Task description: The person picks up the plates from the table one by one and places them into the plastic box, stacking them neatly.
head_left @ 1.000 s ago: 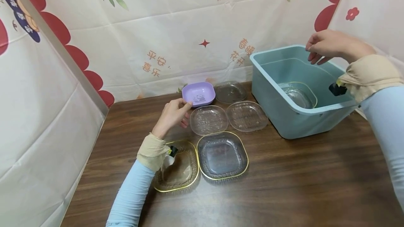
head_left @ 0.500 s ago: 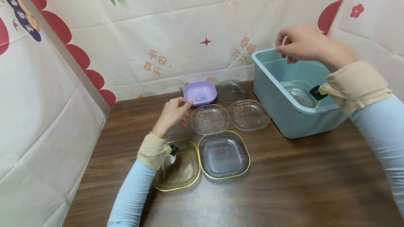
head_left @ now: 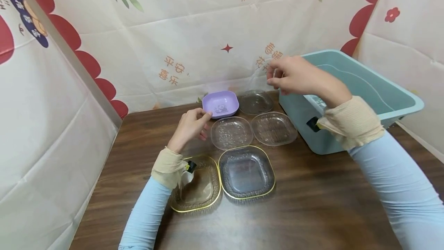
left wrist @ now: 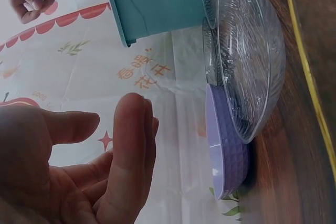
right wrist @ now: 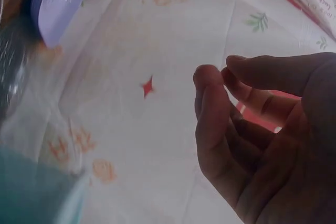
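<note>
My left hand (head_left: 190, 128) hovers just left of a small purple dish (head_left: 220, 102) with a panda print. Its thumb and fingers are apart in the left wrist view, with nothing between them. The right hand (head_left: 305, 78) is in the air in front of the blue-green bin (head_left: 301, 115), fingers loosely bent and holding nothing, as the right wrist view confirms. Two clear plates (head_left: 231, 132) (head_left: 274, 128) lie side by side beneath the dish, and a dark transparent plate (head_left: 256, 102) is right of it. Part of the bin is hidden behind the right hand and wrist.
Two yellow-rimmed square dishes stand nearer on the wooden table (head_left: 295, 219): a grey-clear one (head_left: 247, 171) and an amber one (head_left: 201, 188) partly under the left wrist. A clear piece (head_left: 318, 101) shows inside the bin. Printed cloth (head_left: 194, 34) hangs behind and at the sides.
My right hand has moved left from over the bin to its left front, carrying nothing. The left hand and the dishes stay in place.
</note>
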The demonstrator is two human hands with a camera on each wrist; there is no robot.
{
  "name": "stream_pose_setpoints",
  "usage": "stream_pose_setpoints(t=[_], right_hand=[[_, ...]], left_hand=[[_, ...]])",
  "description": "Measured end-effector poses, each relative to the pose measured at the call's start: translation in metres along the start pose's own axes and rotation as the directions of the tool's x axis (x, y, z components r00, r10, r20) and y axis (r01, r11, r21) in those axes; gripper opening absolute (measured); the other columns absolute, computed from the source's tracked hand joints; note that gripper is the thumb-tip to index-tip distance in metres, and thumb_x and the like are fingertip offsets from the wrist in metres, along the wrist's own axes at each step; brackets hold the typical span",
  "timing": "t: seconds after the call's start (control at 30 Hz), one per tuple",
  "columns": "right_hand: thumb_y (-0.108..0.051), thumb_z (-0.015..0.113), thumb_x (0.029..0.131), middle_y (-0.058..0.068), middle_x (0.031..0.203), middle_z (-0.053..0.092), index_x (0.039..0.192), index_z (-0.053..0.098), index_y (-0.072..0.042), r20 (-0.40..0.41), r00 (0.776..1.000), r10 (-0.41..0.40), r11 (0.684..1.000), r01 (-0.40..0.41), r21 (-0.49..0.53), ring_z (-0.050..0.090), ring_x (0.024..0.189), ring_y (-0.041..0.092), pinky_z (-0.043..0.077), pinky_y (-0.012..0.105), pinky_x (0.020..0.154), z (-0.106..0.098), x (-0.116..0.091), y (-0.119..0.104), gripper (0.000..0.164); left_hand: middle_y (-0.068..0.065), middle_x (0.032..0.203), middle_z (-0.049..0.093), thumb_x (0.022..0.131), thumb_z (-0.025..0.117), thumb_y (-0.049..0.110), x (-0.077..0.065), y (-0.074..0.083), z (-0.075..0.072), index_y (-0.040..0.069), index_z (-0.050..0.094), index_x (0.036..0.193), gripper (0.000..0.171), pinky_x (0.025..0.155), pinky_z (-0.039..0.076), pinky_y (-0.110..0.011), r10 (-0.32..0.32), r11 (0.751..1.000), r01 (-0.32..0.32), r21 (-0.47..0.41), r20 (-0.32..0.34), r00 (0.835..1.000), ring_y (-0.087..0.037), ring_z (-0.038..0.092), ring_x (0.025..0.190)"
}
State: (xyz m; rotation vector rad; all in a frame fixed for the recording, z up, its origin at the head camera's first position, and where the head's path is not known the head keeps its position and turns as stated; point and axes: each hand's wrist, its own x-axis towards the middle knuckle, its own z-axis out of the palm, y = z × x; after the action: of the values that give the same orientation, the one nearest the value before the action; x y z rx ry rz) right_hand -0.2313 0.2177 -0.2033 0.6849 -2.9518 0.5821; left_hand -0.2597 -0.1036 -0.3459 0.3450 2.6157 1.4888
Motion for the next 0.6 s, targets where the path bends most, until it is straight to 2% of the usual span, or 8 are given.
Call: stream_pose_setpoints(t=[0.1,0.27,0.37,0.47,0.6], right_hand=[[-0.016,0.06,0.103,0.006,0.08,0.071,0.1,0.063,-0.009,-0.026,1.0,0.003,0.999,-0.002,0.033,0.067,0.063,0.016,0.051,0.031,0.062,0.013,0.003,-0.004,0.008],[-0.015,0.061,0.102,0.008,0.081,0.072,0.1,0.065,-0.008,-0.058,0.998,0.036,0.99,-0.028,0.14,0.069,0.064,0.018,0.054,0.029,0.058,0.036,0.009,0.0,0.008],[-0.013,0.061,0.101,0.011,0.082,0.072,0.1,0.065,-0.006,-0.058,0.996,0.072,0.973,-0.057,0.222,0.069,0.063,0.018,0.058,0.028,0.055,0.053,0.013,0.006,0.008],[-0.013,0.062,0.102,0.013,0.084,0.071,0.1,0.064,-0.004,-0.043,0.994,0.104,0.944,-0.085,0.32,0.068,0.064,0.017,0.059,0.028,0.055,0.072,0.016,0.015,0.009],[-0.011,0.06,0.104,0.015,0.083,0.071,0.103,0.063,0.001,-0.01,0.992,0.126,0.871,-0.105,0.479,0.067,0.067,0.017,0.058,0.026,0.055,0.094,0.021,0.03,0.013]], left_hand=[[-0.025,0.089,0.073,0.105,0.059,0.035,0.0,0.0,-0.001,0.005,0.067,0.115,0.033,0.064,0.065,-0.058,0.009,1.0,-0.009,0.0,-0.003,1.0,-0.021,0.069,0.05],[-0.025,0.089,0.074,0.105,0.059,0.036,0.001,0.003,-0.003,0.007,0.066,0.115,0.032,0.064,0.064,-0.059,0.021,1.0,-0.021,-0.01,-0.019,1.0,-0.022,0.07,0.05],[-0.031,0.096,0.074,0.105,0.058,0.036,0.002,0.004,-0.005,0.005,0.065,0.118,0.035,0.065,0.064,-0.06,0.021,1.0,-0.021,-0.002,-0.012,1.0,-0.022,0.069,0.05],[-0.033,0.098,0.073,0.105,0.058,0.037,0.002,0.003,-0.006,0.003,0.064,0.121,0.038,0.065,0.064,-0.059,0.019,1.0,-0.019,-0.002,-0.004,1.0,-0.021,0.07,0.051],[-0.032,0.099,0.074,0.105,0.058,0.038,0.002,-0.001,-0.007,0.002,0.064,0.123,0.041,0.065,0.065,-0.058,0.015,1.0,-0.015,0.0,-0.006,1.0,-0.021,0.07,0.051]])
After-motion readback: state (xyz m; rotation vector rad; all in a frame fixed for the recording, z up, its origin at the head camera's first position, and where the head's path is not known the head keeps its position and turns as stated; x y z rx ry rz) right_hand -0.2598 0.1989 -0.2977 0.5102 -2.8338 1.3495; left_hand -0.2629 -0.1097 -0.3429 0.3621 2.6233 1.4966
